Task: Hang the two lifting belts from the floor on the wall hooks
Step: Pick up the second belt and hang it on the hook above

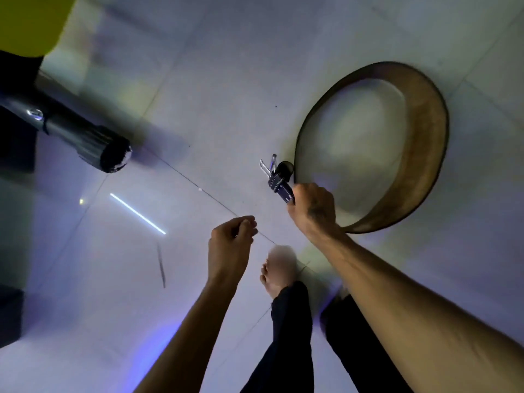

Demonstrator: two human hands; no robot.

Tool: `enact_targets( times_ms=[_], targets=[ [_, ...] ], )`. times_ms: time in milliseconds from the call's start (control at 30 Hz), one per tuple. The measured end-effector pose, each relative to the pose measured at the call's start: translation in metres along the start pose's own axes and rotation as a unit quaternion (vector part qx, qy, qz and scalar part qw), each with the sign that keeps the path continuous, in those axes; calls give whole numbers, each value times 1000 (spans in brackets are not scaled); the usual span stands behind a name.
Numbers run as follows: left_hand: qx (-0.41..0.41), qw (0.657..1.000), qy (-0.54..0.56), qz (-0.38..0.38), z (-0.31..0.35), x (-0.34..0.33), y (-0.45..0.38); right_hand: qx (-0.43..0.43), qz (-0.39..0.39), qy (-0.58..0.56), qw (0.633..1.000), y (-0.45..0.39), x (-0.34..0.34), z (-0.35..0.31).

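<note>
The right hand (312,207) grips the buckle end of the wide tan leather lifting belt (422,143) looped on the white tiled floor (226,80), the left hand (231,245) loosely curled and empty, so best lift steadily, letting the loop uncoil.

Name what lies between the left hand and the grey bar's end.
Head view: bare floor tiles with a joint line lie between the left hand and the bar's end.

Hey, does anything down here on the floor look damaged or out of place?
The grey bar at the left has a black end cap that looks frayed, with white flecks on its rim. A dark streak marks the floor nearby. The lifting belt looks sound, looped on edge.
</note>
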State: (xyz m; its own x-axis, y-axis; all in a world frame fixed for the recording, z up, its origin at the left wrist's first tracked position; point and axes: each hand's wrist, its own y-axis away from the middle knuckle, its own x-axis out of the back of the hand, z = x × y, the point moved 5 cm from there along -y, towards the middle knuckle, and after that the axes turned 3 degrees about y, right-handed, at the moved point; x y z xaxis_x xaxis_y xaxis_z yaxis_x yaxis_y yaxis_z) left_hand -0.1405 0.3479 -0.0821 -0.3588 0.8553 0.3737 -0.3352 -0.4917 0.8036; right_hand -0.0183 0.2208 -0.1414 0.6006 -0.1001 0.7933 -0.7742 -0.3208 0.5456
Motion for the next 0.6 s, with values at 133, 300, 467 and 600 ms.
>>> enact_targets(
  times_ms=[133,300,467,600],
  targets=[
    [-62,998,-31,6,65,5,59,-23,-23,-49,998,59,93,16],
    [-139,987,-52,-68,173,-17,152,-53,25,-168,984,128,224,56],
    [-276,943,-27,-185,287,-44,253,-48,95,-297,949,188,358,82],
    [-360,913,-3,-194,371,-34,343,-13,146,-396,907,238,458,80]
  ],
)
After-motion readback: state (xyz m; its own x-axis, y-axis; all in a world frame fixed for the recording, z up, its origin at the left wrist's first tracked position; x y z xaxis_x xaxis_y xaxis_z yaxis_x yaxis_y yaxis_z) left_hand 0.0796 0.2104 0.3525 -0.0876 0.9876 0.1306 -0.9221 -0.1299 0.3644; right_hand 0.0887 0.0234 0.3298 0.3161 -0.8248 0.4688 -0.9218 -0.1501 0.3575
